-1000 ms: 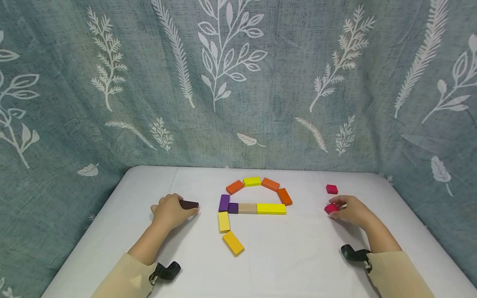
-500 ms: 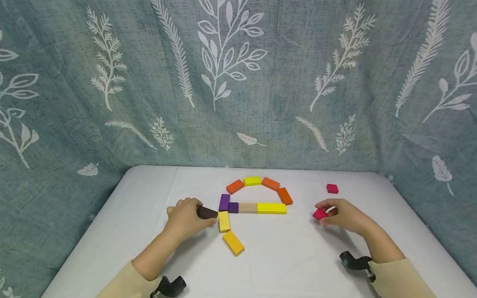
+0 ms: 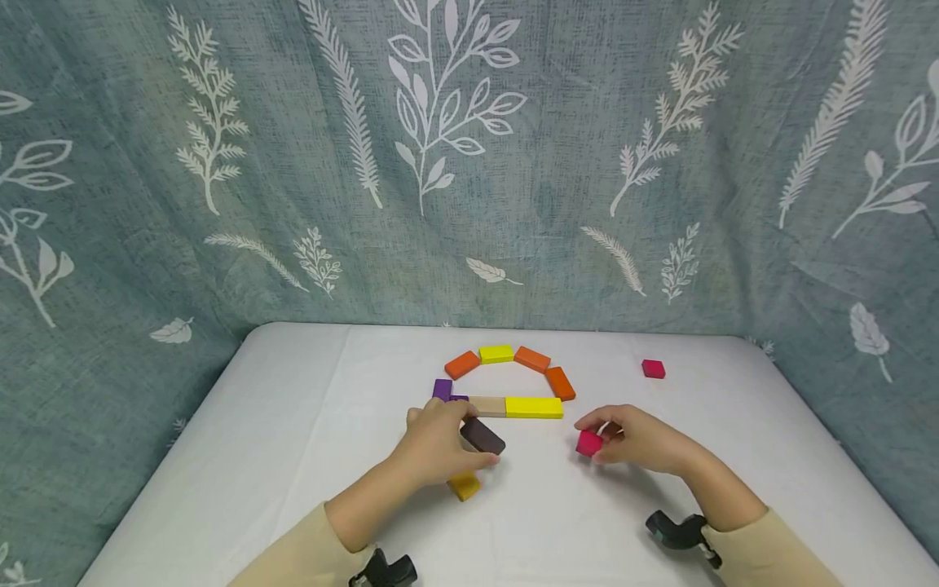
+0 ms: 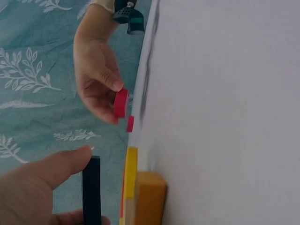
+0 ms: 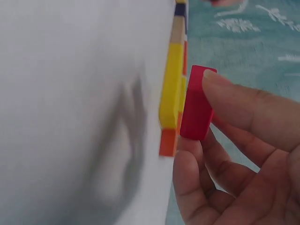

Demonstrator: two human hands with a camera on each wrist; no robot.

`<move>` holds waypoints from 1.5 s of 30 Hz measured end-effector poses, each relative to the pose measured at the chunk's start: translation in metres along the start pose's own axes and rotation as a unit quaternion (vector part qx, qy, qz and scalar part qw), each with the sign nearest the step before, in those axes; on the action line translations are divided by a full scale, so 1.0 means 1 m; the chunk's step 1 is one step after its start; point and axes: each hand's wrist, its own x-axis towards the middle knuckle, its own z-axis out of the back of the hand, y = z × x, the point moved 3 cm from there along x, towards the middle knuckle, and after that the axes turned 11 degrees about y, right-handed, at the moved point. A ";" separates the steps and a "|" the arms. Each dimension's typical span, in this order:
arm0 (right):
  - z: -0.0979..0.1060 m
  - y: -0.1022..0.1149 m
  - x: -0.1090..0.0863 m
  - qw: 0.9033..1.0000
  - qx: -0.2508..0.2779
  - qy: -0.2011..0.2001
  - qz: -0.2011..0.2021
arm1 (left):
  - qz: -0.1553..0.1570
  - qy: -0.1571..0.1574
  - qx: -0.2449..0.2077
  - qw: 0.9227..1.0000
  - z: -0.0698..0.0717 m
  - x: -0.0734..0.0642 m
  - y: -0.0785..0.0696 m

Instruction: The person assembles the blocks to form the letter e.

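Observation:
My left hand (image 3: 436, 444) pinches a dark brown block (image 3: 482, 436) between thumb and fingers, over the middle of the table. Beneath it a golden yellow block (image 3: 465, 487) partly shows; a pale yellow block is hidden by the hand. Farther right, my right hand (image 3: 637, 440) holds a red block (image 3: 588, 443) by its thumb and fingertips. In the right wrist view that red block (image 5: 197, 105) appears raised off the cloth. The dark block (image 4: 92, 187) stands apart from the tabletop in the left wrist view.
Just beyond the hands, a beige block (image 3: 487, 406) and a long yellow block (image 3: 534, 408) lie in a row beside a purple block (image 3: 443, 389). Orange blocks (image 3: 561, 383) and a yellow one (image 3: 496, 354) curve above. Another red block (image 3: 654, 369) lies at the back right.
The left hand has carried the dark brown block rightward, over the yellow blocks. The right hand has brought its red block left and nearer. The laid-out blocks keep their places.

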 end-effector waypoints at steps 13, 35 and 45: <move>-0.026 0.011 0.017 0.999 -0.033 0.034 -0.005 | -0.038 0.036 0.084 0.995 -0.031 0.018 -0.017; -0.033 0.007 0.021 0.998 -0.049 0.033 -0.020 | -0.123 0.103 0.070 0.985 -0.025 0.022 -0.010; -0.039 0.015 0.020 0.997 -0.033 0.074 0.005 | -0.129 0.105 0.069 0.984 -0.027 0.010 -0.017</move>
